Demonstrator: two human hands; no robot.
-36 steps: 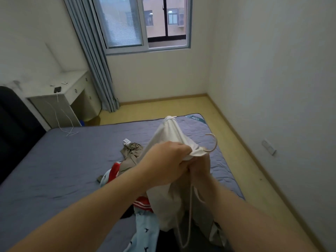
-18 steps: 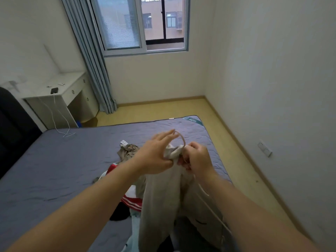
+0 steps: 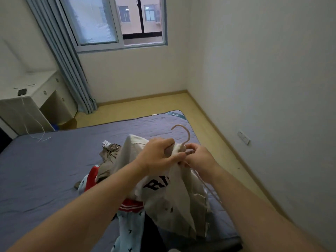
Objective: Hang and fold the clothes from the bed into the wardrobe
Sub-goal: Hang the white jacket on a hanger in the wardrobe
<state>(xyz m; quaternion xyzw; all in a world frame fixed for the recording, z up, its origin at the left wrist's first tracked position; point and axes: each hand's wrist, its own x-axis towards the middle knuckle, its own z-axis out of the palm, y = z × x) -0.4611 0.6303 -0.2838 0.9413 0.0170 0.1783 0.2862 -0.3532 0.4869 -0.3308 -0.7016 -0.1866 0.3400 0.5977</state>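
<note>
Hanging judged underway | shirt (image 3: 163, 195) soft, light, limp, best held at collar (image 3: 177, 149) | collar gripped in curled left hand (image 3: 160, 158), hanger (image 3: 188, 135) pinched by right hand (image 3: 199, 158)

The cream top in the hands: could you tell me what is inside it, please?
A hanger: its hook sticks out of the cream top, between the left hand and right hand. Cloth covers most of the rest.

A cream lettered garment (image 3: 171, 193) hangs bunched on a tan hanger (image 3: 183, 132) above the clothes pile (image 3: 116, 179).
</note>
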